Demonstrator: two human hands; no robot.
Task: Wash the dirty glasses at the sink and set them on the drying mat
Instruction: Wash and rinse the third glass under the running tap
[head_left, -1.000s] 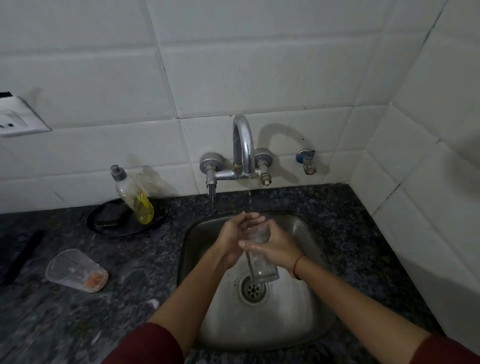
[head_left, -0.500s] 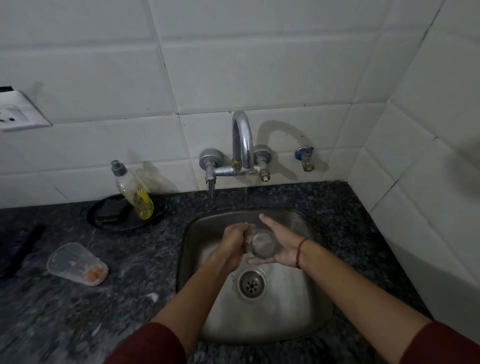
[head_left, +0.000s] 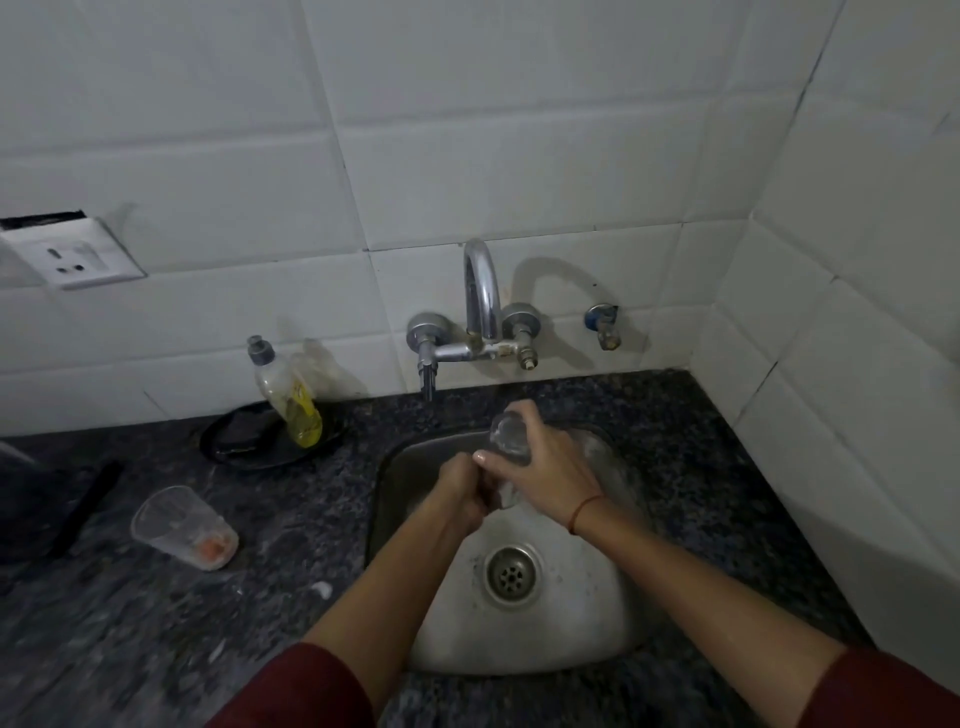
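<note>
Over the steel sink (head_left: 566, 639) both hands hold a clear glass (head_left: 509, 434), tilted with one end pointing up and away toward the tap (head_left: 480, 296). My right hand (head_left: 545, 473) wraps round the glass from the right. My left hand (head_left: 462, 486) grips its lower end, which is hidden behind the fingers. A second clear glass (head_left: 182, 527) with orange residue lies on its side on the dark counter, left of the sink. No drying mat shows in view.
A dish soap bottle (head_left: 288, 400) leans in a black dish (head_left: 270, 441) behind the lying glass. A dark flat object (head_left: 83, 512) lies at the far left. A white tiled wall closes the right side; a socket (head_left: 72, 254) sits on the left wall.
The hands have turned the glass and lifted it toward the back of the sink; one end now points up toward the tap. The camera view has shifted slightly.
</note>
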